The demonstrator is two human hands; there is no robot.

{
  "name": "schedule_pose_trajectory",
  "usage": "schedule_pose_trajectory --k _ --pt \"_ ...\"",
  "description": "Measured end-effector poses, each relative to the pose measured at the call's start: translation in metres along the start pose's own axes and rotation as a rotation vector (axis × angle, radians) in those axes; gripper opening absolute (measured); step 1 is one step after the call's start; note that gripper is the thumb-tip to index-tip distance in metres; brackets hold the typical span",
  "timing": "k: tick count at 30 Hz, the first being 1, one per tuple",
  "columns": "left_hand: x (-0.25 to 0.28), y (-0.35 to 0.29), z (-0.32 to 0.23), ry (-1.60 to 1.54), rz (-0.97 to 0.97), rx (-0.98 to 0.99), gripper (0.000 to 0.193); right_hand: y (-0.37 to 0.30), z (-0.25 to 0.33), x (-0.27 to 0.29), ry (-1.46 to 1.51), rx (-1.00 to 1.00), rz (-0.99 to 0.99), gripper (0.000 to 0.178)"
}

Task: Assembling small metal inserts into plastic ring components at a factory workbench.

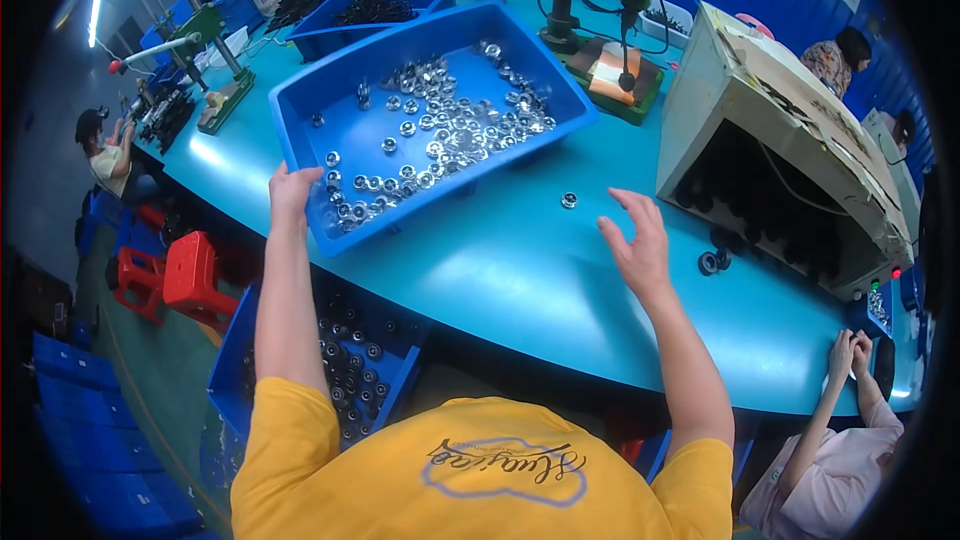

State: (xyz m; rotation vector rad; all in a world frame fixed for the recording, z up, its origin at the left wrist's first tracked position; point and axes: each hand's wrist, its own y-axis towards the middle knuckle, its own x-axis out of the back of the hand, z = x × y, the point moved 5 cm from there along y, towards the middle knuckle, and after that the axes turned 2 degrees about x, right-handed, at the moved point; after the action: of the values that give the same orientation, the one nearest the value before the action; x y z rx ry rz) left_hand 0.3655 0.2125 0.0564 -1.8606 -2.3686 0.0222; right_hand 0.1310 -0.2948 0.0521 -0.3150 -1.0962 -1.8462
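Note:
My left hand (292,192) grips the near left rim of a large blue plastic bin (410,58), its thumb over the edge. Many small shiny metal wheel-like parts (440,148) lie in the bin, mostly toward its near and right sides. The bin sits askew on the turquoise table (470,280). Over the table to the right, my right hand (640,242) has its fingers spread and holds nothing. One loose metal part (569,200) rests on the tabletop between the bin and that hand, touching neither.
A green press (612,70) stands behind the bin, and a worn box-like cabinet (790,140) of black parts is at right. Black rings (714,262) lie before it. Another blue bin (375,370) sits below the table's left edge. Co-workers sit around the table.

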Motion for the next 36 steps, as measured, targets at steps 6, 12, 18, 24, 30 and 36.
schedule_pose_trajectory --k 6,12,18,24,30,36 --pt "-0.013 -0.031 -0.023 -0.019 -0.022 -0.19 0.041 0.058 0.04 -0.024 -0.059 0.142 -0.098 0.043" --pt "-0.023 -0.021 -0.016 -0.034 -0.016 -0.17 0.042 0.08 0.005 -0.077 -0.093 0.023 -0.05 0.053" --pt "-0.04 -0.035 -0.029 -0.067 -0.011 -0.397 0.042 0.077 -0.02 -0.101 0.034 -0.085 -0.01 0.058" --pt "-0.058 -0.02 -0.03 -0.093 0.014 -0.431 0.041 0.082 -0.03 -0.102 -0.084 -0.048 -0.012 0.061" --pt "-0.065 -0.012 -0.031 -0.033 -0.047 -0.508 0.041 0.095 -0.038 -0.119 -0.132 -0.096 0.049 0.071" --pt "-0.07 -0.018 -0.027 -0.002 -0.12 -0.656 0.039 0.097 -0.046 -0.137 -0.202 -0.195 0.116 0.078"
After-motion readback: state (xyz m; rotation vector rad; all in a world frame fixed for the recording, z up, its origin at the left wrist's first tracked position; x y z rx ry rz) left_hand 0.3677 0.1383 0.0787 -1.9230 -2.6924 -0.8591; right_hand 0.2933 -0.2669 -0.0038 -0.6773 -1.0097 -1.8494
